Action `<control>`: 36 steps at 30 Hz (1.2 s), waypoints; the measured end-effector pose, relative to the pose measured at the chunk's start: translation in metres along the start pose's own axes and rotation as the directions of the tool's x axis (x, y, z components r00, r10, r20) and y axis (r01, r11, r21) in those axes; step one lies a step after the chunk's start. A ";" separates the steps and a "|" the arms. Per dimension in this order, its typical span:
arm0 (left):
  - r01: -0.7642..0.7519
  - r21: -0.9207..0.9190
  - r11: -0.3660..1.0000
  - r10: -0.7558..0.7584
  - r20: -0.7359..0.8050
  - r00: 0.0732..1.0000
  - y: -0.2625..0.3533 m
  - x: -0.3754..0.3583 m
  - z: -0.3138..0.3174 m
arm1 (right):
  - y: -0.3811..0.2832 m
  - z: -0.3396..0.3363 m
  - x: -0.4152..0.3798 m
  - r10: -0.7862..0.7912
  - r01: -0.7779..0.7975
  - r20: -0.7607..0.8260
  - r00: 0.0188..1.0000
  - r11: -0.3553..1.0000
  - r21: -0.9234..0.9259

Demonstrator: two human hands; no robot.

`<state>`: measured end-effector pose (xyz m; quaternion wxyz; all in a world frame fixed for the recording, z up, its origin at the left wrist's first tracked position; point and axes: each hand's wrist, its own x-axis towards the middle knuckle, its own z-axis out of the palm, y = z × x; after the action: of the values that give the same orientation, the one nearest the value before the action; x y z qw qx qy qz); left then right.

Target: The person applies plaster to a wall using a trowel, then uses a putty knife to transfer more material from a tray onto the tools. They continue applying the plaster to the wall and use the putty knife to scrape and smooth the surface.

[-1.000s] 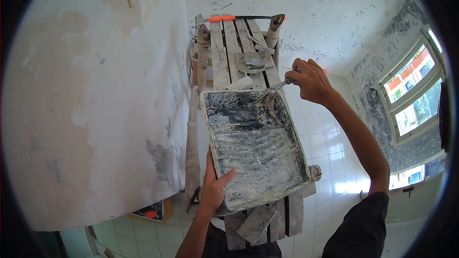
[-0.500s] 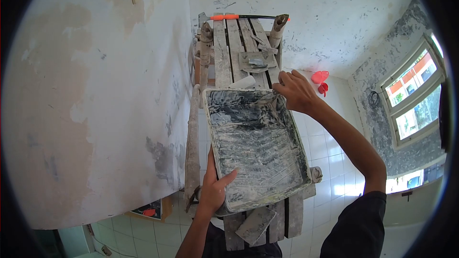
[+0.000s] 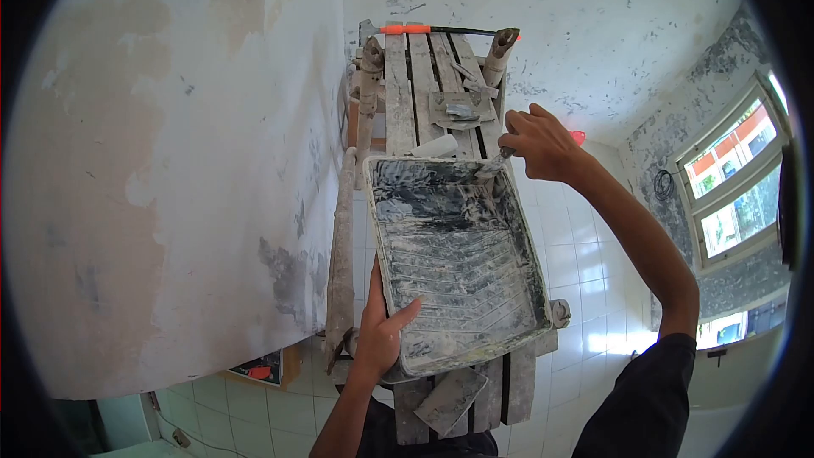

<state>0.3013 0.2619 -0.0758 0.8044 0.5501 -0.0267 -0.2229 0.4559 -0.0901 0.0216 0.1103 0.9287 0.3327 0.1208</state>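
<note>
A paint tray (image 3: pixel 458 276), coated with dried and wet white-grey residue, is tilted in front of me above a slatted bench. My left hand (image 3: pixel 383 337) grips its left rim near the bottom, thumb over the inside and the other fingers under the edge. At the far right corner, my right hand (image 3: pixel 543 146) is closed round the handle of a small putty knife (image 3: pixel 492 170). The blade reaches into the deep end, against the corner. Pale paste lines the tray walls there.
Beneath the tray runs a wooden slatted bench (image 3: pixel 420 110) with bamboo poles (image 3: pixel 339 246). It bears an orange-and-black long-handled scraper (image 3: pixel 424 30), a flat plate (image 3: pixel 462 110), a white cylinder (image 3: pixel 435 148) and a grey board (image 3: pixel 452 400). A patchy wall (image 3: pixel 212 203) stands close at left.
My right hand has risen slightly and shifted right, exposing more of the putty knife at the corner. The left hand keeps its grip on the tray, and the view has shifted a little.
</note>
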 end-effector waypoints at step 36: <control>-0.084 0.109 0.990 0.085 -0.002 0.996 0.004 -0.002 -0.001 | 0.048 0.045 0.019 0.274 -0.439 0.522 0.807 0.870 0.222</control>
<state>0.3013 0.2644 -0.0724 0.7820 0.5922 -0.0597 -0.1850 0.5122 -0.1200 -0.0042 0.0051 0.9805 0.1275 -0.1493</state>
